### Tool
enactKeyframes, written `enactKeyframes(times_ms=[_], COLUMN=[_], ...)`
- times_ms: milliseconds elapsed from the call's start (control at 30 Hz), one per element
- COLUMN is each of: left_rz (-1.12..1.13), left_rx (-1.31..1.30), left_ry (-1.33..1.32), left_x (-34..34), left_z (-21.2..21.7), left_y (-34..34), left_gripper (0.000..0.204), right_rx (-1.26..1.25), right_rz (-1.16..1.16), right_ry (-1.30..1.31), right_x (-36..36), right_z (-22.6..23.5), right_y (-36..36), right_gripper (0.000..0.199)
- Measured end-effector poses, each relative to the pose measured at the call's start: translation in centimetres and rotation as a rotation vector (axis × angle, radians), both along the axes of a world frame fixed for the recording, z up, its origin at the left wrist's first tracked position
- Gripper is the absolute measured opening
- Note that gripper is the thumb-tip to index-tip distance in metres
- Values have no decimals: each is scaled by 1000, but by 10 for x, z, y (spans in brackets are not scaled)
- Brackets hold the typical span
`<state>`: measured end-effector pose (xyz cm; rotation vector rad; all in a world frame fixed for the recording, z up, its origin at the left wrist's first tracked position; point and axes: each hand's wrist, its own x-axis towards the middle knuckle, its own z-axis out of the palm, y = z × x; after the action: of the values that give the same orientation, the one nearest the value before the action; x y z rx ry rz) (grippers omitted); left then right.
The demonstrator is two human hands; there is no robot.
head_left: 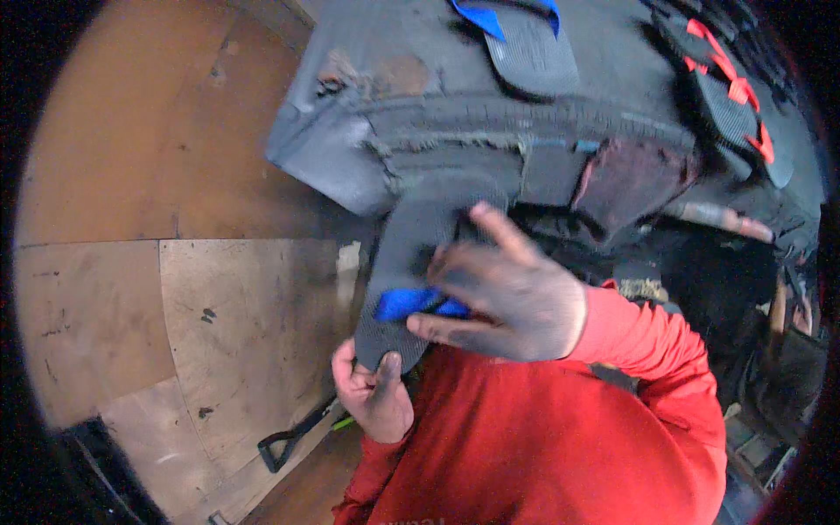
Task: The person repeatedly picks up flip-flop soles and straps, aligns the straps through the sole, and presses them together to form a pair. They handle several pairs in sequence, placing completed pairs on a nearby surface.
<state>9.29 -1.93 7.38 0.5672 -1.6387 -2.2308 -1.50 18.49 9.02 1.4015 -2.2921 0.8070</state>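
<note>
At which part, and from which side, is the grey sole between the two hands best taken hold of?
Probably by the near end of the sole, from the person's side, with the thumb on top: this flat, rounded end is clear of the blue strap, and the left hand pinches it there.

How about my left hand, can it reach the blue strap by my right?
Probably yes: your right hand leaves part of the blue strap uncovered, though your left hand pinches the sole.
</note>
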Motion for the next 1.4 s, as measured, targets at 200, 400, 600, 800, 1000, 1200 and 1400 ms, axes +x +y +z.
enactKeyframes(times_ms=[200, 400, 600, 800, 1000, 1200, 1400], left_rz=[-252, -397, -401, -543, -633, -804, -300], left_rx=[166, 263, 290, 275, 134, 95, -1049], left_ry=[79, 27, 96, 112, 109, -23, 626], left_x=[-69, -74, -76, -84, -101, -108, -111], left_z=[-5, -9, -9, 3, -6, -17, 10], left_y=[46, 61, 54, 46, 48, 36, 37], left_gripper=[59, 63, 71, 75, 73, 67, 42], right_rx=[-95, 129, -52, -1353, -1420, -1563, -1586], right_rz=[-801, -779, -844, -551, -373, -236, -199], right_ry=[20, -9, -56, -1027, -1285, -1359, -1281], right_x=[-56, -96, -48, 36, 22, 37, 39], right_z=[55, 42, 58, 29, -18, -29, -29], right_y=[48, 57, 70, 54, 36, 17, 18], right_gripper=[69, 65, 43, 89, 34, 39, 37])
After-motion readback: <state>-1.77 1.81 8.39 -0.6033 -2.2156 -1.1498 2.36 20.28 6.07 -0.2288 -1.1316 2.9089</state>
